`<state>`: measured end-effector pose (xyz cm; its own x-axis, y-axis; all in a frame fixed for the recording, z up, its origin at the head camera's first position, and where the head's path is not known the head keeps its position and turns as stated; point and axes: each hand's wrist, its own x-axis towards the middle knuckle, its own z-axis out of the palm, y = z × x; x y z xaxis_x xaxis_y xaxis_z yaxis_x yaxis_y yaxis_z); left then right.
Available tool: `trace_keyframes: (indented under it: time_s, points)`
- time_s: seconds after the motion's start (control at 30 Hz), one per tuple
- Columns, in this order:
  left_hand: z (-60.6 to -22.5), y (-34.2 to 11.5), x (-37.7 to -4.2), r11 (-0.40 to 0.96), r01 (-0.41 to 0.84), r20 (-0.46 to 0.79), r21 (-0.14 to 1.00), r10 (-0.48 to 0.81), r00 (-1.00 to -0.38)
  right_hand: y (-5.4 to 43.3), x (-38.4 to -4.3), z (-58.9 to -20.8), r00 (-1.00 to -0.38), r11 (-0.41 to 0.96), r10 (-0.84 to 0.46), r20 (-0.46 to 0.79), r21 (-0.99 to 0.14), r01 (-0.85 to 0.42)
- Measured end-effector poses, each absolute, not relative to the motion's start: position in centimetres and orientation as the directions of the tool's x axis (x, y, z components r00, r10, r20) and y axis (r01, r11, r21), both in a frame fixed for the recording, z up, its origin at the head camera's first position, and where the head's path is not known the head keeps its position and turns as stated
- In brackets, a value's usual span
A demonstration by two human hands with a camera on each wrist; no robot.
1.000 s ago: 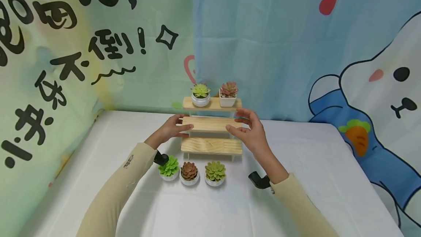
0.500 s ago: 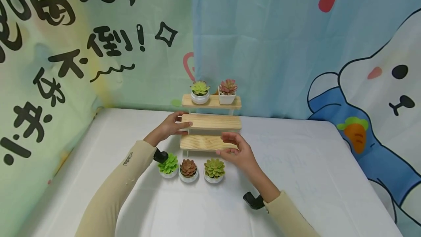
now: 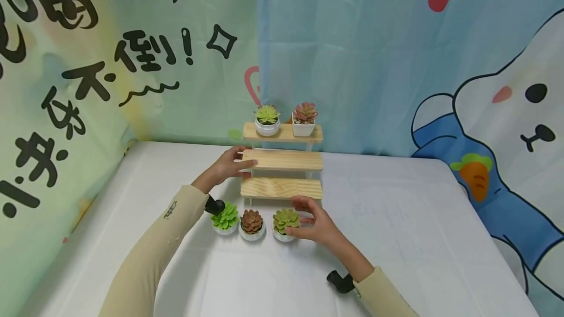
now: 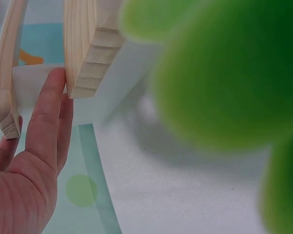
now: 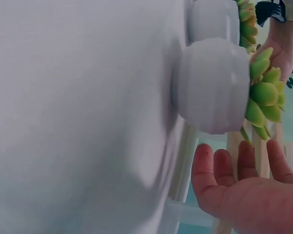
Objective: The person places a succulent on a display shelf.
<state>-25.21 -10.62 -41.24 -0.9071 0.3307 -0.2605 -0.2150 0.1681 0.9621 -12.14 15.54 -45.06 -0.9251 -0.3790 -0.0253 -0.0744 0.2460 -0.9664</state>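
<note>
A three-tier wooden display stand [image 3: 282,159] with pale boards and translucent side supports stands on the white-covered table. My left hand [image 3: 226,164] holds it at the left end of the middle board, thumb over the front edge; in the left wrist view, fingers [image 4: 45,117] reach along the support. A yellow-green succulent [image 3: 285,218] in a white pot sits in front of the stand. Beside its right side is my right hand [image 3: 318,224], fingers spread and loosely bent. In the right wrist view the fingertips [image 5: 203,153] are close to the white pot [image 5: 214,87], with a visible gap.
A brown succulent [image 3: 252,221] and a bright green succulent [image 3: 225,216], both in white pots, stand to the left in the front row. On the top board are a light green succulent [image 3: 267,115] and a pink one [image 3: 304,114]. Printed cloth [image 3: 343,62] hangs behind.
My right hand has left the middle board's right end and come down toward me to the yellow-green succulent. The left hand stays on the stand. The view has tilted slightly.
</note>
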Motion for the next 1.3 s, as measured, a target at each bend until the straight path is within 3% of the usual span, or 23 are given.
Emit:
trace_keyframes:
  time_s: [0.53, 1.3]
  points:
    - [-41.4, -10.6, -25.2, 0.179, -0.218, -0.267, 0.959, 0.327, -0.907, 14.9, -12.2, -46.7, -0.913, 0.409, -0.390, -0.120, -0.911, -0.055]
    - [-41.5, -10.8, -25.3, 0.162, -0.209, -0.253, 0.964, 0.333, -0.908, 15.0, -12.4, -46.9, -0.930, 0.411, -0.355, -0.093, -0.909, -0.066]
